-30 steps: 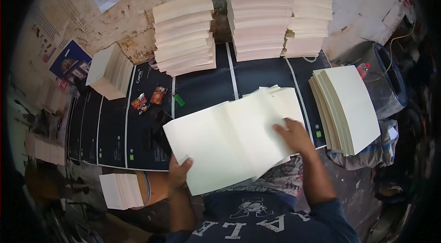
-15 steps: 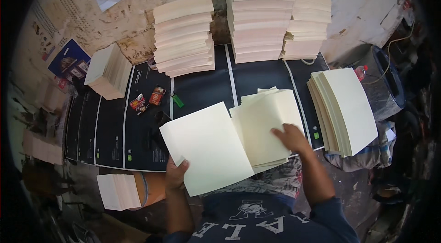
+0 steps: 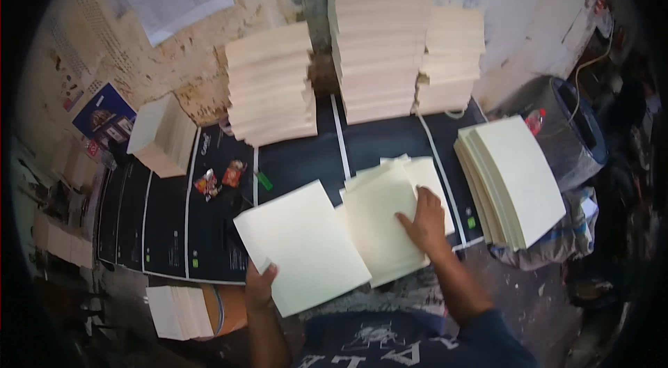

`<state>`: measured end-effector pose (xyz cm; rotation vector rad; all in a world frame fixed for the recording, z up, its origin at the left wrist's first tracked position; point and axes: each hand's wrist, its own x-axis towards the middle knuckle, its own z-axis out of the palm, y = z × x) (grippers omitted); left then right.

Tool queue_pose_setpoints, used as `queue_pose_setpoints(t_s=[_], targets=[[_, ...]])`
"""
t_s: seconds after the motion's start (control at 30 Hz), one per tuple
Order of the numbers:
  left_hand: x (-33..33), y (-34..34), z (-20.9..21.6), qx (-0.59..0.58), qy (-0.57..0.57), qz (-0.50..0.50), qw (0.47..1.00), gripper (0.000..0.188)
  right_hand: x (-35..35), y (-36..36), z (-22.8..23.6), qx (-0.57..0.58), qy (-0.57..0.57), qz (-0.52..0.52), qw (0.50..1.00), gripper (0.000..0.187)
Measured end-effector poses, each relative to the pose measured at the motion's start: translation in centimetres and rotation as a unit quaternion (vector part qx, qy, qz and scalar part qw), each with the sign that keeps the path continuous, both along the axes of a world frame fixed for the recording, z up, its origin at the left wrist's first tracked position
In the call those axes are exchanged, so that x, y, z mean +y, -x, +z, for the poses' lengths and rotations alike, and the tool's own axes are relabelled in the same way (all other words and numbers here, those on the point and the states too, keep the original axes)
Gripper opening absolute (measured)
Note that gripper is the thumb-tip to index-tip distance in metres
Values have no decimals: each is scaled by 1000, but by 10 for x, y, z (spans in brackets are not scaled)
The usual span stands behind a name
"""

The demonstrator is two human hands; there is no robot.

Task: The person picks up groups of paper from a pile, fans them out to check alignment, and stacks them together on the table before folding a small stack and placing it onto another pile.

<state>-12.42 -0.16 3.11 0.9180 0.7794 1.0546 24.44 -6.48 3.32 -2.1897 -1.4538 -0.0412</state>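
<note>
My left hand (image 3: pixel 261 286) grips a cream sheet stack (image 3: pixel 306 246) by its lower left edge, thumb on top and fingers hidden beneath. The stack is tilted over the near edge of the table. My right hand (image 3: pixel 426 222) rests on a looser pile of cream sheets (image 3: pixel 376 229), its thumb apart from its fingers. These sheets lie unevenly fanned, with corners sticking out at the back. The right edge of the left stack overlaps this pile.
Tall paper stacks (image 3: pixel 379 41) stand against the wall on the dark table (image 3: pixel 292 162). Another stack (image 3: pixel 511 180) sits at the right edge, beside a bin (image 3: pixel 567 131). Small packets (image 3: pixel 234 173) and a green lighter (image 3: pixel 264 181) lie left of centre. More paper (image 3: pixel 177 312) is below, left.
The whole view has tilted upward, so everything sits lower. My right hand has turned, its fingers now pointing farther up the sheets. My left hand keeps its hold on the stack.
</note>
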Motion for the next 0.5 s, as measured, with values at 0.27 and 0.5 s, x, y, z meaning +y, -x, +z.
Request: queue_pose_setpoints(t_s=[0.27, 0.5], targets=[[-9, -13, 15, -37, 5, -33, 999, 65, -47, 109, 200, 520, -27, 742, 422, 38], [-9, -9, 0, 2, -35, -20, 999, 70, -58, 110, 193, 472, -118, 731, 479, 36]])
